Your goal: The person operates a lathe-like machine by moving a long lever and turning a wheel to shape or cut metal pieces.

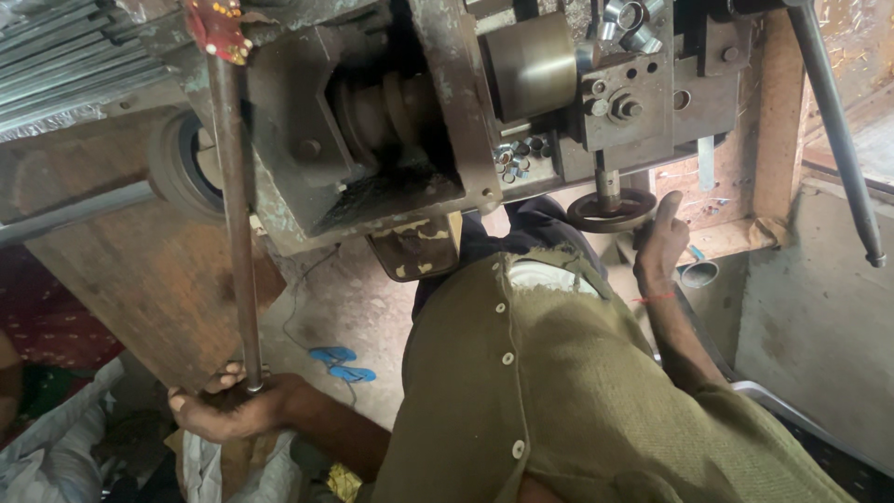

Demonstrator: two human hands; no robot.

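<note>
Both arms out, one low, one raised.
The left hand (233, 410) sits low at the person's side, fingers curled shut in a grip, forearm bare and angled back toward the body. The right hand (659, 244) is lifted forward, fingers pointing up, a thin red thread around its wrist, forearm bare.

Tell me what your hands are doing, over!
Left hand grips long metal rod. Right hand touches small handwheel. Nothing between hands and machine.

The left hand (228, 408) is gripping the long rod (235, 214), with open floor (363, 307) lying to its right. The machine body (391, 121) is blocking above. The right hand (659, 244) is touching the handwheel (612, 210), wooden post (771, 112) standing close beside.
</note>
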